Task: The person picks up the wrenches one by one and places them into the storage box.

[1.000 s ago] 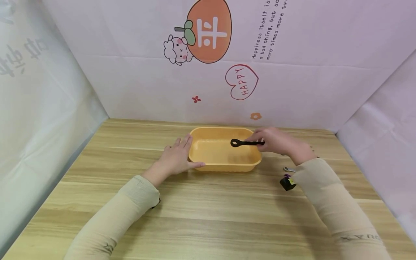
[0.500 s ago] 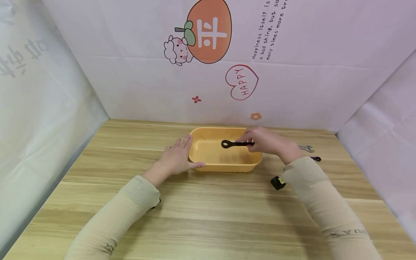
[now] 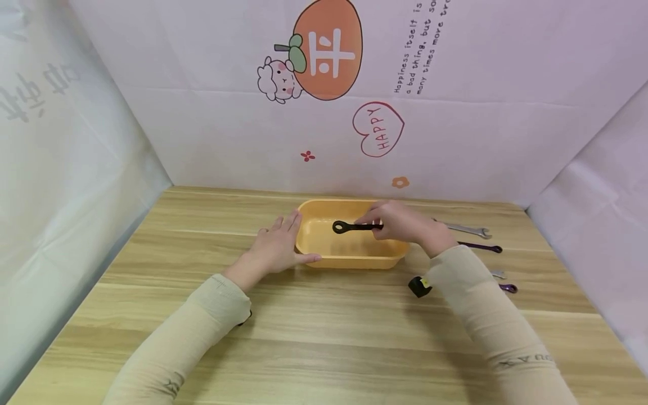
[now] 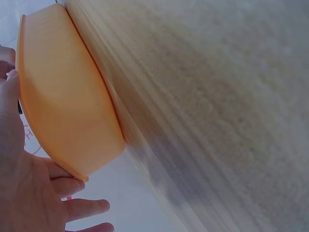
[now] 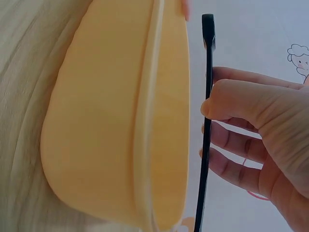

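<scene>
A yellow plastic basin (image 3: 349,261) sits near the back of the wooden table. My left hand (image 3: 273,247) lies at its left end, the thumb along the front rim and the other fingers spread fairly straight past the end; the left wrist view shows this hand (image 4: 34,193) against the rim. Over the basin, my right hand (image 3: 400,225) pinches a black wrench (image 3: 344,227), ring end pointing left. In the right wrist view the black wrench (image 5: 208,63) stands above the rim, between thumb and fingertips, its other end running out of frame.
Right of the basin lie a silver wrench (image 3: 471,229), a dark purple wrench (image 3: 488,247), a smaller silver one and another purple-ended one, partly behind the sleeve. A black tape measure (image 3: 419,287) sits beside the right forearm. A white printed backdrop (image 3: 228,140) rises behind the table.
My right hand has moved left with the black wrench, further over the basin. More wrenches show beyond the right sleeve. The tape measure has shifted left along with the arm. The left hand stays put.
</scene>
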A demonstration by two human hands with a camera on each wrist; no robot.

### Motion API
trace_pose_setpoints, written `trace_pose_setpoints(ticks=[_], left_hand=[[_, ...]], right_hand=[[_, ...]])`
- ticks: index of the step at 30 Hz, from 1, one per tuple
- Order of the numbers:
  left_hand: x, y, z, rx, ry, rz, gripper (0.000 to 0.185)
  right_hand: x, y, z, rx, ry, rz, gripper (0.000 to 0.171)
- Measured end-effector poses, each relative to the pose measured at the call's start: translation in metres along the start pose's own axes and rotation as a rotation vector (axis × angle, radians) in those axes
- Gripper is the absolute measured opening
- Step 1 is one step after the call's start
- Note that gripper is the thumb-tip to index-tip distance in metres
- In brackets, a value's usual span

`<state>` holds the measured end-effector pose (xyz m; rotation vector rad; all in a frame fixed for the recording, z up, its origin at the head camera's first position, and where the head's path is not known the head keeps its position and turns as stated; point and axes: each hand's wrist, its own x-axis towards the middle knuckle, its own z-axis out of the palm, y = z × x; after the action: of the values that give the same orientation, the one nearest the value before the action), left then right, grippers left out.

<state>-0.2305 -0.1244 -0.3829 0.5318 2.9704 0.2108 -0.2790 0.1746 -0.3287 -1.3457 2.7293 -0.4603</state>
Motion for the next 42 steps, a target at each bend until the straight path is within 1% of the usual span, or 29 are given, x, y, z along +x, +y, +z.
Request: trace_pose_setpoints(ticks=[3, 8, 10, 15, 18, 21, 26, 35, 42], left_hand=[[-0.001, 0.000, 0.000, -0.007, 0.000, -0.002, 0.121], [-0.001, 0.001, 0.000, -0.012, 0.004, -0.001, 0.121], [-0.001, 0.001, 0.000, -0.012, 0.006, -0.004, 0.121], [-0.001, 0.001, 0.000, -0.014, 0.007, -0.009, 0.121], [-0.001, 0.001, 0.000, -0.021, 0.001, -0.007, 0.121], [-0.001, 0.001, 0.000, -0.025, -0.006, -0.009, 0.121], [0.000, 0.000, 0.001, -0.024, -0.011, -0.014, 0.121], [-0.001, 0.000, 0.000, -0.025, -0.009, -0.010, 0.122], [0.001, 0.000, 0.000, -0.021, -0.023, -0.016, 0.122]], right_hand=[[0.004, 0.000, 0.004, 0.007, -0.005, -0.001, 0.045], [0.009, -0.003, 0.009, 0.033, -0.017, 0.037, 0.044], [0.012, -0.005, 0.011, 0.026, -0.020, 0.038, 0.044], [0.020, -0.007, 0.019, -0.045, -0.017, -0.004, 0.043], [0.023, -0.008, 0.022, -0.060, -0.025, -0.004, 0.043], [0.025, -0.011, 0.022, -0.041, -0.036, 0.005, 0.044], [0.028, -0.013, 0.024, -0.014, -0.040, -0.009, 0.044], [0.033, -0.017, 0.031, 0.032, -0.028, -0.031, 0.042], [0.037, -0.014, 0.038, 0.029, -0.036, -0.020, 0.041]])
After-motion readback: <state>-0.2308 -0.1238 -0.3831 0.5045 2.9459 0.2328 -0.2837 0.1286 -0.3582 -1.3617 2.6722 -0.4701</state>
